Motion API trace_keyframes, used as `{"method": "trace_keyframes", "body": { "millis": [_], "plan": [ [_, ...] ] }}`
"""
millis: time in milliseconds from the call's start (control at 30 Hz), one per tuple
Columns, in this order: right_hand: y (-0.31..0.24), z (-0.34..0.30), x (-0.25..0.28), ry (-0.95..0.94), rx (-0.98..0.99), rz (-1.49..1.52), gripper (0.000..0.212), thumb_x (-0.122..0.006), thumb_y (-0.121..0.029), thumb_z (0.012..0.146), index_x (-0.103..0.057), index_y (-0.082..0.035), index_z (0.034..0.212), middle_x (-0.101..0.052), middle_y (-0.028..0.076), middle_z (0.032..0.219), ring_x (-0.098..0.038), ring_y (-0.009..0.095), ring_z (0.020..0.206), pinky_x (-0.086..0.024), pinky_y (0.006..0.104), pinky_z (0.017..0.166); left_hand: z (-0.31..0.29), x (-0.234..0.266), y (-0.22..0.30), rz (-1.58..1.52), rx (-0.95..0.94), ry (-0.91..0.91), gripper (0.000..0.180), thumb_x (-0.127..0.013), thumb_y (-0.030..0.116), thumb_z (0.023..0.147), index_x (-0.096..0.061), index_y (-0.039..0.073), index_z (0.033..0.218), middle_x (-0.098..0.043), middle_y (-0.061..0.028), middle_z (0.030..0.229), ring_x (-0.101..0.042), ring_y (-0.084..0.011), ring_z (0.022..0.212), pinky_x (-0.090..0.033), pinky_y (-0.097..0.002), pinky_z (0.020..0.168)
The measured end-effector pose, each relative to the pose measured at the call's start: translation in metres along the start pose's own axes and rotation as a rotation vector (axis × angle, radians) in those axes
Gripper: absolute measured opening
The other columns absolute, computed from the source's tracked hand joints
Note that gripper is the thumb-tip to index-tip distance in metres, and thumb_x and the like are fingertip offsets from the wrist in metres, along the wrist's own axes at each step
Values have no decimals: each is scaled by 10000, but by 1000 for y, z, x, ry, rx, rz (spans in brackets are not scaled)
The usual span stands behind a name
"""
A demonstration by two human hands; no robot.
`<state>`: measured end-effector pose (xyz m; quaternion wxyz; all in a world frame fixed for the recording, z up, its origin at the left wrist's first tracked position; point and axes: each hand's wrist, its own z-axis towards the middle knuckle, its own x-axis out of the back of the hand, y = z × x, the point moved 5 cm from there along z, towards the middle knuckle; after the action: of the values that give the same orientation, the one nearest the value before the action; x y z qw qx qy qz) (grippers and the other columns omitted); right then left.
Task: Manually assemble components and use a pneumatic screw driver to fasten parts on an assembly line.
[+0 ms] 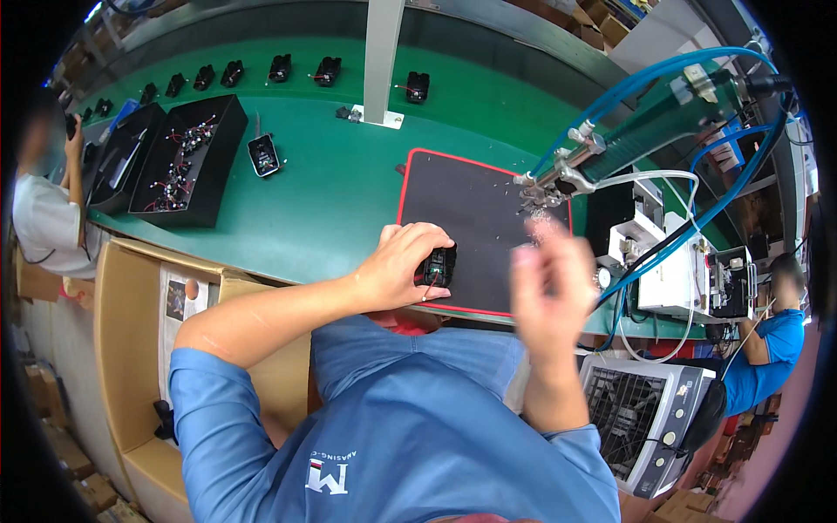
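Note:
My left hand [408, 261] is wrapped round a small black plastic housing [440, 267] with wires, holding it at the front left of a dark mat [471, 209] with a red border. Blurred by motion, my right hand [554, 283] is raised over the mat's right front part, and whether it holds anything does not show. Just beyond it, a green-bodied automatic screwdriver [641, 131] with a metal head and blue air hoses slants down from the right. Small bright bits lie scattered on the mat beneath that head.
At left, a black bin [187, 161] holds wired parts, with an open housing [263, 155] beside it. Several black units [328, 71] line the green belt behind a grey post [382, 61]. White machines [671, 270] stand at right. Co-workers [772, 340] are at both sides.

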<state>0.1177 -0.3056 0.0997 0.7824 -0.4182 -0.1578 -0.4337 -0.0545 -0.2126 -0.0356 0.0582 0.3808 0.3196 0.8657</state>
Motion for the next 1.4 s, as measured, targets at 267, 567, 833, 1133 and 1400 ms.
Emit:
{"method": "trace_keyframes", "body": {
  "millis": [267, 567, 833, 1133, 1400],
  "plan": [
    [32, 146, 30, 241, -173, 738, 645, -412, -567, 1101, -566, 22, 1313, -688, 110, 987, -665, 169, 880, -546, 321, 825, 4, 2, 3, 15, 28, -17, 475, -916, 331, 746, -615, 124, 1050, -592, -93, 1343, -583, -281, 1196, -378, -422, 984],
    [0, 109, 9, 221, -173, 901, 1009, -288, -844, 968, -539, 61, 1336, -573, 68, 736, -551, 159, 651, -462, 302, 592, 4, -1, -3, 26, 25, 1, 436, -909, 368, 750, -619, 136, 978, -573, -87, 1328, -572, -278, 1166, -365, -427, 963],
    [-14, 54, -32, 69, -206, 1006, 1100, -250, -918, 901, -508, 54, 1348, -591, 78, 746, -589, 178, 633, -525, 317, 615, 5, 1, 2, 7, 58, -48, 407, -908, 372, 758, -633, 139, 948, -577, -78, 1307, -568, -256, 1155, -349, -406, 947],
    [-4, 48, -42, 86, -230, 1040, 1087, -279, -924, 889, -513, 47, 1319, -598, 76, 752, -600, 176, 623, -527, 297, 600, 6, 0, 0, -1, 68, -40, 401, -914, 365, 754, -641, 132, 934, -579, -81, 1301, -570, -263, 1154, -354, -407, 939],
    [0, 43, -44, 119, -228, 1043, 1057, -279, -914, 898, -520, 41, 1281, -612, 93, 761, -620, 191, 635, -533, 307, 602, 4, 2, 2, -18, 113, -112, 511, -908, 363, 764, -690, 153, 1175, -577, -65, 1337, -550, -261, 1225, -358, -409, 980]
  ]
}}
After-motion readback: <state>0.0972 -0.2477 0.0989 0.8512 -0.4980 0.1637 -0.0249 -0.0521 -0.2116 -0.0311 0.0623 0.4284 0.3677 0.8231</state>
